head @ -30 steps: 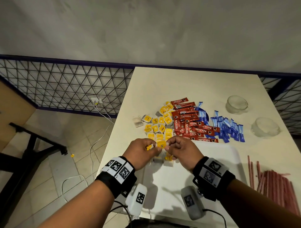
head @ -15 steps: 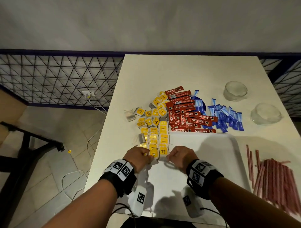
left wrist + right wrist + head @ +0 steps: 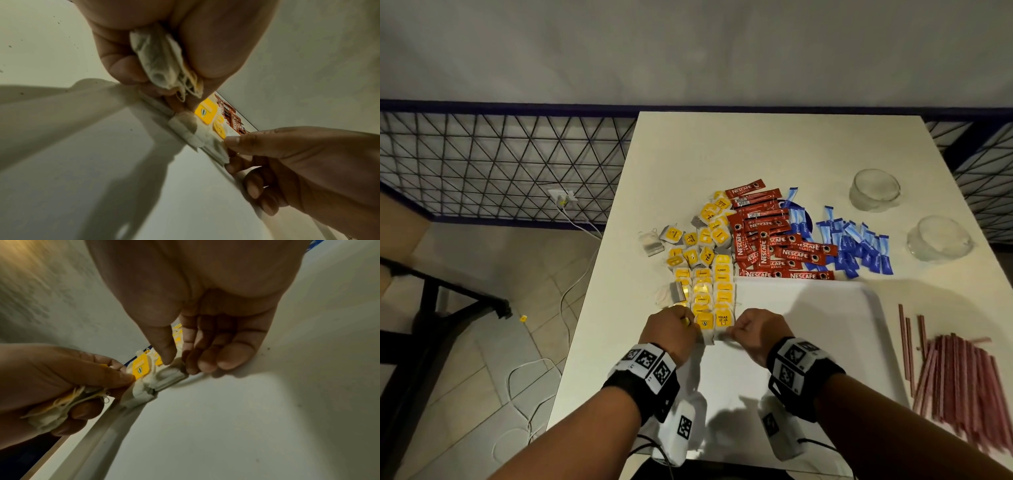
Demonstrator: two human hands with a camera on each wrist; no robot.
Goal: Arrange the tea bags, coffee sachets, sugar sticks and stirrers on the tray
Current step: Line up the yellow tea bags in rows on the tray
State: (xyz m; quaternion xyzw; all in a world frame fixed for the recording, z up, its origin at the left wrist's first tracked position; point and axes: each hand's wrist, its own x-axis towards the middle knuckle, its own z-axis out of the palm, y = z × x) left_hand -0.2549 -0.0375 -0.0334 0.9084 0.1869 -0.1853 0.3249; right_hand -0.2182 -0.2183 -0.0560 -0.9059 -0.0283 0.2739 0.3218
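Observation:
Yellow-tagged tea bags [image 3: 703, 294] lie in rows along the left edge of the white tray [image 3: 808, 308]. My left hand [image 3: 671, 329] grips a crumpled bunch of tea bags [image 3: 162, 61] in its palm, and its thumb presses on the nearest laid tea bag [image 3: 140, 368]. My right hand [image 3: 753, 329] pinches the corner of the neighbouring tea bag [image 3: 171, 369] at the near end of the rows. Red coffee sachets [image 3: 774, 240] and blue sugar sticks [image 3: 859, 246] lie heaped beyond the tray. Reddish stirrers [image 3: 955, 377] lie to its right.
Two glass bowls [image 3: 875, 193] [image 3: 938, 238] stand at the table's far right. One loose tea bag [image 3: 650, 245] lies near the table's left edge. A metal grid fence [image 3: 500, 164] and cables on the floor [image 3: 571, 284] are to the left.
Both hands came down from above the table to the tray's left edge. The tea bag they held between them now lies at the near end of the rows.

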